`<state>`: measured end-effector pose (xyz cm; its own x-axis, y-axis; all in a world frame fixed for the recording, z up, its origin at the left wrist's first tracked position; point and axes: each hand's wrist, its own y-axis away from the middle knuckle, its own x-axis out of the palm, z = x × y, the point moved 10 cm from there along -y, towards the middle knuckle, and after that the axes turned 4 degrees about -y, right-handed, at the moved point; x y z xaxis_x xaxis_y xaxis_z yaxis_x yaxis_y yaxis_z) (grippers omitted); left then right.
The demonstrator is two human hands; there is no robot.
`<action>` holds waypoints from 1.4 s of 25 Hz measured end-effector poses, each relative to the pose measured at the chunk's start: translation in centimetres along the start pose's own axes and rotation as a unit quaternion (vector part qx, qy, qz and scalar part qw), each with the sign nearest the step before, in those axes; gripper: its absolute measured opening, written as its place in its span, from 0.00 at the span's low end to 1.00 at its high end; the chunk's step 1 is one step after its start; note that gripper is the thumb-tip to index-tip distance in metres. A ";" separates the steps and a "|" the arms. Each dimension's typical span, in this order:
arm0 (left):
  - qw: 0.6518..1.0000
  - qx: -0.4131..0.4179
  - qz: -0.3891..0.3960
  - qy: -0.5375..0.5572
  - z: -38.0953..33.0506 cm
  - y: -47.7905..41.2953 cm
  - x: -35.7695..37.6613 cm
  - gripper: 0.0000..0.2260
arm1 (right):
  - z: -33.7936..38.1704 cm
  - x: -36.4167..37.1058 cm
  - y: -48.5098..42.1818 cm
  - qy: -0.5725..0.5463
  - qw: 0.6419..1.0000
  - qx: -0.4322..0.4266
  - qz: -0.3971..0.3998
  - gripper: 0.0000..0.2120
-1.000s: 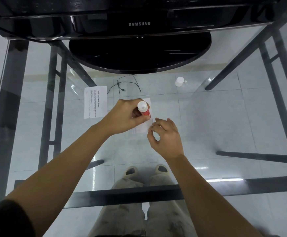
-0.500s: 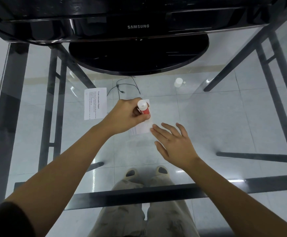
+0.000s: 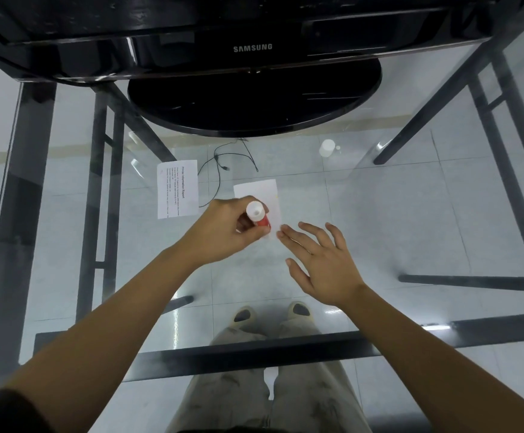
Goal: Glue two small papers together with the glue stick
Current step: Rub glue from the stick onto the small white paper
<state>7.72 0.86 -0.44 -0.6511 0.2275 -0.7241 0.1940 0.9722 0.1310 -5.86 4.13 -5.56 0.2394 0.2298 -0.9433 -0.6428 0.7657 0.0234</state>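
So it's a glass worktop (image 3: pixel 410 214), you can see straight through to the tiled floor and the person's legs underneath. Furthest left of the fingers there's a printed sheet (image 3: pixel 177 189) lying flat, headed "Printer Information Report", sitting just up and left of the left hand (image 3: pixel 223 235). That hand is curled around a glue stick (image 3: pixel 257 215): thumb and fingers (image 3: pixel 248 234) are pinching the red body, white end pointing up toward the camera, stick tilted a bit. Can't tell whether the lower end is actually touching anything, the hand hides it. Right behind and beside those fingers is the plain white paper (image 3: pixel 259 195), flat on the glass, with its near left part covered by the hand and the glue stick. Then the right hand (image 3: pixel 320 264): it's empty, palm down, fingers (image 3: pixel 295 240) spread and stretched out, with the index fingertip right at the near right corner of that white paper. Can't say for sure if it's pressing the corner or just over it. Beyond the right fingers, well apart toward the back, a small white cap (image 3: pixel 326 147) stands on the glass, and past everything sits a black Samsung monitor (image 3: pixel 253 48) on its round stand.
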 end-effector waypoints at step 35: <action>0.997 0.068 0.031 -0.025 -2.0 -2.0 0.6 0.08 | -0.6 0.4 0.0 -0.016 1.000 0.013 0.000 0.22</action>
<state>5.43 -0.82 0.22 -0.5978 0.2806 -0.7509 0.3333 0.9389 0.0855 -6.19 3.89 -6.10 0.2630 0.2489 -0.9321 -0.6237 0.7810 0.0326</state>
